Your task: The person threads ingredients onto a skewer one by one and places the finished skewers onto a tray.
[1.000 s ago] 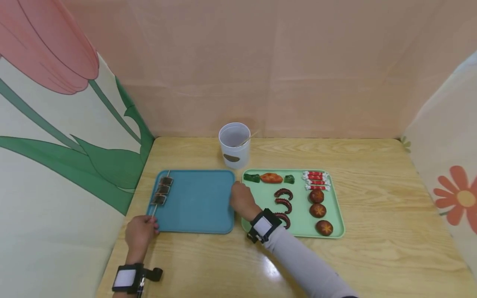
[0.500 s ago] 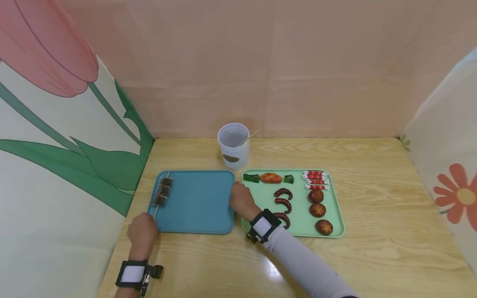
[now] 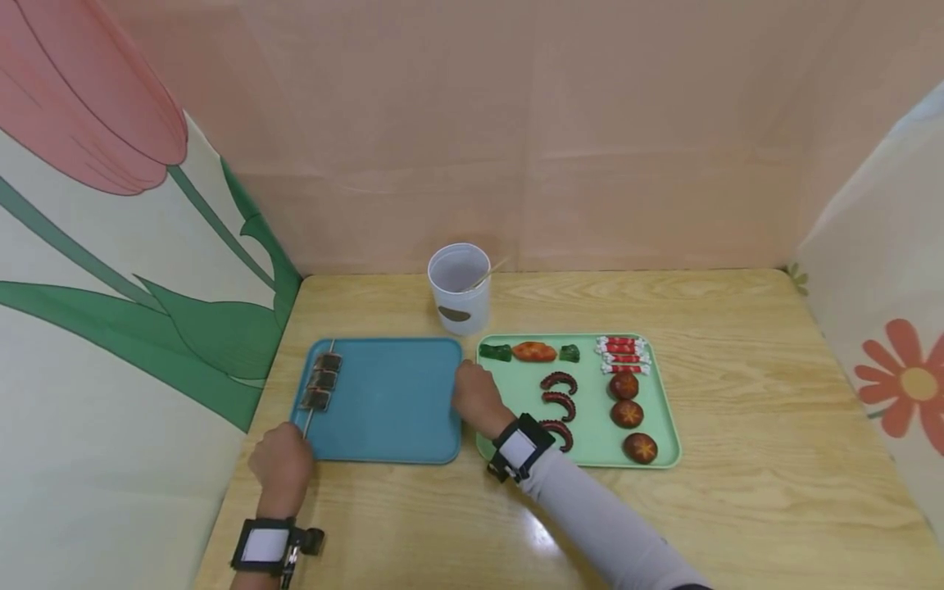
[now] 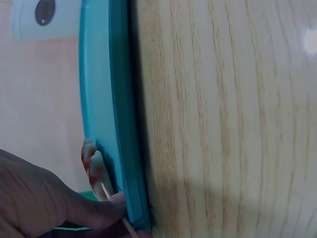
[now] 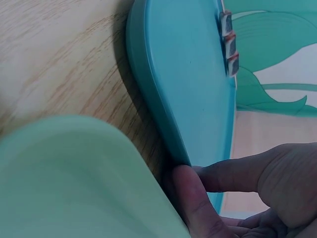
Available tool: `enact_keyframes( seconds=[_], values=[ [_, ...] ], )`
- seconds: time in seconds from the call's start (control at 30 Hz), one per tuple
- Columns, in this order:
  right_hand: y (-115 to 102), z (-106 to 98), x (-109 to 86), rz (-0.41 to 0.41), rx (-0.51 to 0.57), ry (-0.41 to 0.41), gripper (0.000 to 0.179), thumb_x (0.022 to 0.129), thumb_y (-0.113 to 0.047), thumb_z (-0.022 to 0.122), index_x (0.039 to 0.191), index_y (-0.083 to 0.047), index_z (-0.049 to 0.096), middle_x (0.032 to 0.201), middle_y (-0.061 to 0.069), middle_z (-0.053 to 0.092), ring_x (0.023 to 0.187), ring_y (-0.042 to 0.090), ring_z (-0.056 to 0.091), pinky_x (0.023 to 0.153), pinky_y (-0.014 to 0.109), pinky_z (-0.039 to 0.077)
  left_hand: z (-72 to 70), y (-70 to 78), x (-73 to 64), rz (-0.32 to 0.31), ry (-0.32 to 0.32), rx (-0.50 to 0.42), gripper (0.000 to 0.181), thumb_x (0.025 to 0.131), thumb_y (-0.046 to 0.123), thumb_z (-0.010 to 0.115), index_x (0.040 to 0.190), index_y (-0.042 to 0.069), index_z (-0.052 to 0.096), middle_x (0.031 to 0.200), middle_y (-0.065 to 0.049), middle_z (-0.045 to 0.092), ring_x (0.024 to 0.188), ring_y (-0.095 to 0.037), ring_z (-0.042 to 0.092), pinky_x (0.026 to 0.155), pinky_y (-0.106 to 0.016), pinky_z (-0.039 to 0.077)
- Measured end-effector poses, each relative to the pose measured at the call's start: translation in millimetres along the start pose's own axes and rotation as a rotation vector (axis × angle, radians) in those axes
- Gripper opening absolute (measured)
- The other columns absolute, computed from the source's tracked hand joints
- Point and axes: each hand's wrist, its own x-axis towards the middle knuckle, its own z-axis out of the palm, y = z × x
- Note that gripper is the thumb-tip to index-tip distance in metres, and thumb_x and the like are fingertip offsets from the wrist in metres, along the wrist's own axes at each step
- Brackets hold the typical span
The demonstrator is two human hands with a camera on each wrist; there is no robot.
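Left wrist view, skewer stick (image 4: 130,228), pinched between left fingers (image 4: 94,210)

trays (image 3: 391,401) 2 | skewer (image 3: 322,380) 1 | cup (image 3: 460,299) 1 | tentacles (image 3: 564,400) 3 | mushrooms (image 3: 627,415) 3 | red-white rolls (image 3: 624,359) 4

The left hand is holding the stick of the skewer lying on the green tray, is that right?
Wrong tray colour: the head view shows the skewer lying on the blue tray. The left hand is indeed holding its stick.

A plain pinkish backdrop (image 3: 457,139) and flower-printed side panels (image 3: 96,410) border a wooden table (image 3: 752,393).
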Motion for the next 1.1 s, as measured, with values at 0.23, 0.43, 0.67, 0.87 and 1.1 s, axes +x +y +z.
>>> enact_keyframes(
  seconds=[0.23,0.43,0.67,0.87,1.1],
  values=[
    [-0.6,-0.9,-1.2,0.004,-0.009,0.001,0.005,0.091,0.006,0.058,0.095,0.005,0.061,0.081,0.012,0.056,0.064,0.023,0.057,0.051,0.03,0.047,-6.6,-1.9,-0.5,0.009,-0.005,-0.027,0.026,0.088,0.016,0.077,0.074,-0.005,0.072,0.064,-0.019,0.066,0.057,-0.035,0.065,0.044,-0.043,0.042],
    [-1.0,-1.0,-1.7,0.008,-0.013,-0.008,0.006,0.092,0.005,0.058,0.097,0.005,0.061,0.082,0.012,0.056,0.065,0.023,0.057,0.052,0.03,0.048,-11.6,-1.4,-0.2,0.012,0.055,-0.036,0.025,0.091,0.015,0.074,0.079,-0.006,0.074,0.065,-0.021,0.067,0.056,-0.036,0.066,0.043,-0.045,0.043],
    [-1.2,-0.9,-0.8,0.003,-0.03,-0.001,0.007,0.091,0.005,0.059,0.097,0.006,0.062,0.084,0.013,0.057,0.066,0.024,0.057,0.053,0.031,0.048,-16.6,14.9,4.9,0.05,0.202,-0.087,0.021,0.096,0.017,0.069,0.087,-0.001,0.076,0.066,-0.019,0.068,0.05,-0.031,0.061,0.038,-0.034,0.029],
    [0.7,-1.5,-2.0,-0.016,-0.015,0.017,0.005,0.09,0.006,0.059,0.093,0.004,0.062,0.081,0.011,0.057,0.066,0.023,0.056,0.053,0.03,0.047,-19.3,43.2,13.1,0.155,0.251,-0.192,0.026,0.101,0.025,0.064,0.1,0.002,0.077,0.076,-0.021,0.074,0.057,-0.037,0.066,0.04,-0.036,0.034],
    [4.1,-34.5,3.6,-0.177,0.192,0.35,0.016,0.09,-0.003,0.073,0.101,0.003,0.064,0.082,0.01,0.064,0.071,0.021,0.063,0.061,0.031,0.053,-23.5,97.9,32.5,0.268,0.171,-0.551,0.038,0.108,0.034,0.05,0.121,0.001,0.067,0.104,-0.017,0.071,0.095,-0.037,0.067,0.08,-0.05,0.052]
  ],
)
